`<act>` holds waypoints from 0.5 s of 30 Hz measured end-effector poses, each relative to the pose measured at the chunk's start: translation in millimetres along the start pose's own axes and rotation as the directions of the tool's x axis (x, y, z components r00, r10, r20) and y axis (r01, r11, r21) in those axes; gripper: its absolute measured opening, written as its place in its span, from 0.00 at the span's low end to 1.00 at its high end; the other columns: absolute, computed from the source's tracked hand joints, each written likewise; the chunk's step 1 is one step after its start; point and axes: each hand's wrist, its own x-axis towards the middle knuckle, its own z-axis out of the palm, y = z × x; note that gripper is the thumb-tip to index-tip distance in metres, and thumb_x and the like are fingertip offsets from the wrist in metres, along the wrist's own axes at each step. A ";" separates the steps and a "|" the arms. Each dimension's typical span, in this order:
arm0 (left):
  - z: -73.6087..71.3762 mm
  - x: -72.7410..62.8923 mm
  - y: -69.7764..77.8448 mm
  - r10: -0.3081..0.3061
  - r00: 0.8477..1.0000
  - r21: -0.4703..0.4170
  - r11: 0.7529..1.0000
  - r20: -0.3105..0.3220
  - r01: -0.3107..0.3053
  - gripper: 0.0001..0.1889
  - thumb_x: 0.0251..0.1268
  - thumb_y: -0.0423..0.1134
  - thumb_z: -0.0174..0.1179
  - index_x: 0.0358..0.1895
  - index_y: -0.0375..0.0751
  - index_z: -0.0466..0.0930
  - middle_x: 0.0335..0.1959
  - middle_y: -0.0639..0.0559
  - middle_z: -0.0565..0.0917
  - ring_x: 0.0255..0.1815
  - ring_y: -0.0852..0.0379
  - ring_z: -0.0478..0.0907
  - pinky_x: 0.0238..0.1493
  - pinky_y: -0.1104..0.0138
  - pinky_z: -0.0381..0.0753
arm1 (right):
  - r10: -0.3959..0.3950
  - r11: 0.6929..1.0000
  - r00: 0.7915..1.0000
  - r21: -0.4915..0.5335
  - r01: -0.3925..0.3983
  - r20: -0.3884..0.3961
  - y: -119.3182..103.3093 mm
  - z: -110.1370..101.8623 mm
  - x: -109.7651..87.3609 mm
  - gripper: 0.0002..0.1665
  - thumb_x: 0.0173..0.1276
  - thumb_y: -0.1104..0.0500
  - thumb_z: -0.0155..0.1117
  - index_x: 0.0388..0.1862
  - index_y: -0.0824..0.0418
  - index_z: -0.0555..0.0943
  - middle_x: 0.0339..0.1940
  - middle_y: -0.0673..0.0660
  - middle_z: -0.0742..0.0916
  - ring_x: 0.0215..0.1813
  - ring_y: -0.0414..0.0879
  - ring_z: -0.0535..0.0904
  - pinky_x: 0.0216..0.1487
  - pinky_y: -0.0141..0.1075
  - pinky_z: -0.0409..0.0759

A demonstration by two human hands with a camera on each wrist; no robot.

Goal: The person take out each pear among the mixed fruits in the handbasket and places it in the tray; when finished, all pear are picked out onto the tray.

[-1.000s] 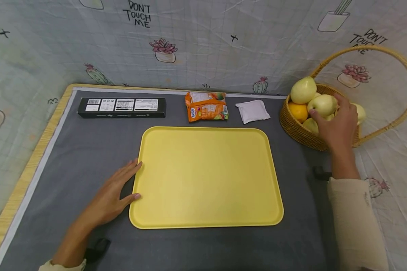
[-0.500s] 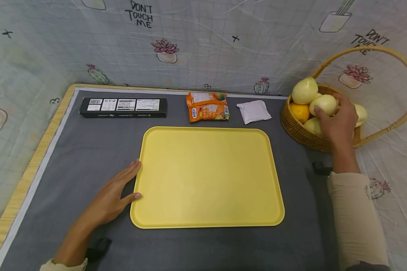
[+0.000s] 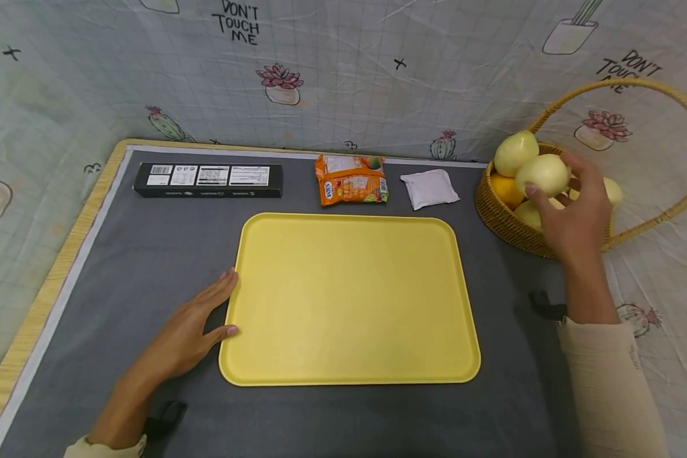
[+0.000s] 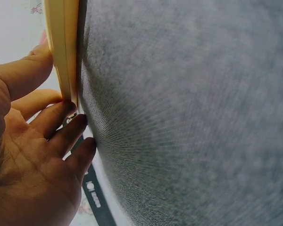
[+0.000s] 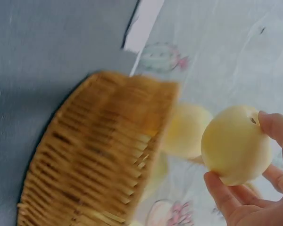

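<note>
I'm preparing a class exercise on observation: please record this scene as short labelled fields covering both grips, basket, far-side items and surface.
Left grip: touches the left edge of the yellow tray
Right grip: pinches a pale fruit at the wicker basket
Basket contents: an orange fruit, more pale fruits
Beyond tray, left to right: black box, orange packet, white packet
Surface: grey cloth

The worktop (image 3: pixel 48 286) is covered with a dark grey cloth (image 3: pixel 120 267), bordered by a white strip (image 3: pixel 95 222), pale wood being left exposed along the left and far edges. Beyond the far edge and at both sides, a creased whitish sheet (image 3: pixel 343 51) is seen, printed with faint grid lines, potted plants, cacti and "DON'T TOUCH ME"
</note>
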 end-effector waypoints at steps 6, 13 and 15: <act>-0.4 -0.6 0.8 -0.016 1.000 0.011 1.000 0.001 0.016 0.53 0.65 0.43 0.74 0.88 0.45 0.50 0.89 0.43 0.53 0.88 0.34 0.51 0.78 0.32 0.59 | -0.110 0.991 0.993 0.079 0.107 0.033 -20.7 2.7 -21.7 0.41 0.66 0.55 0.80 0.76 0.39 0.76 0.73 0.47 0.80 0.66 0.42 0.80 0.62 0.25 0.84; -0.4 -0.2 1.2 -0.021 1.000 0.015 1.000 0.006 0.021 0.53 0.65 0.43 0.74 0.88 0.46 0.50 0.89 0.44 0.52 0.89 0.35 0.51 0.77 0.32 0.60 | -0.202 0.976 0.973 0.101 0.191 0.109 -36.1 13.9 -46.8 0.42 0.63 0.59 0.82 0.76 0.43 0.78 0.71 0.53 0.82 0.59 0.28 0.74 0.56 0.15 0.79; -0.6 0.0 1.7 -0.022 1.000 0.015 1.000 0.008 0.022 0.53 0.65 0.43 0.74 0.88 0.46 0.50 0.89 0.44 0.52 0.89 0.34 0.51 0.77 0.31 0.60 | -0.229 0.970 0.964 0.112 0.215 0.134 -38.8 18.4 -52.9 0.42 0.63 0.60 0.82 0.76 0.44 0.78 0.70 0.54 0.82 0.59 0.28 0.73 0.55 0.14 0.77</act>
